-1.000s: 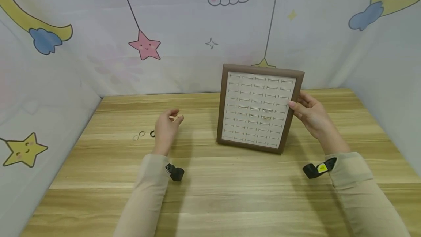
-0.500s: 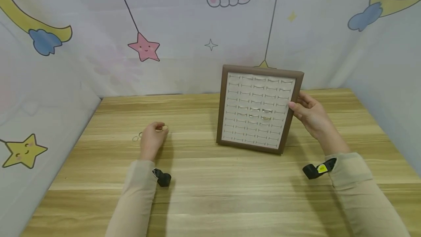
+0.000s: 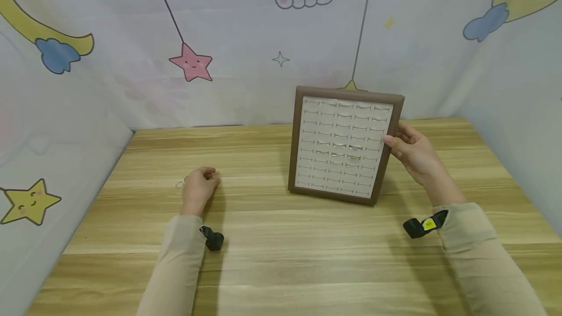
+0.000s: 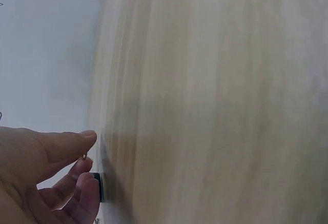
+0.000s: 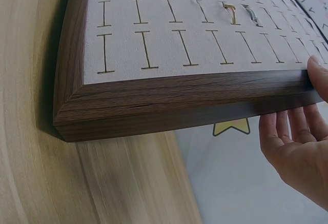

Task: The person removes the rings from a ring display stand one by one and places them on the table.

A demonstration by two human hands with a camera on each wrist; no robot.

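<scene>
My left hand (image 3: 199,189) is low over the left side of the table, pinching a small thin gold-coloured ring (image 4: 84,157) between thumb and fingertip. Right beside those fingertips shows a dark, wide ring (image 4: 99,187), which the hand hides in the head view. A thin pale ring (image 3: 179,185) lies left of the hand. With my right hand (image 3: 414,156) I grip the right edge of a brown-framed ring display board (image 3: 291,160), thumb in front and fingers behind. The board stands tilted back, with several rings in the slots around its middle.
The wood-grain table (image 3: 281,257) meets a white printed cloth backdrop (image 3: 246,23) at the back and more pale cloth at both sides. Each wrist carries a black camera, the left one (image 3: 213,239) close above the table.
My left hand has moved left and toward me with the ring, down over where the dark ring lay. My right hand and the display board have stayed in place.
</scene>
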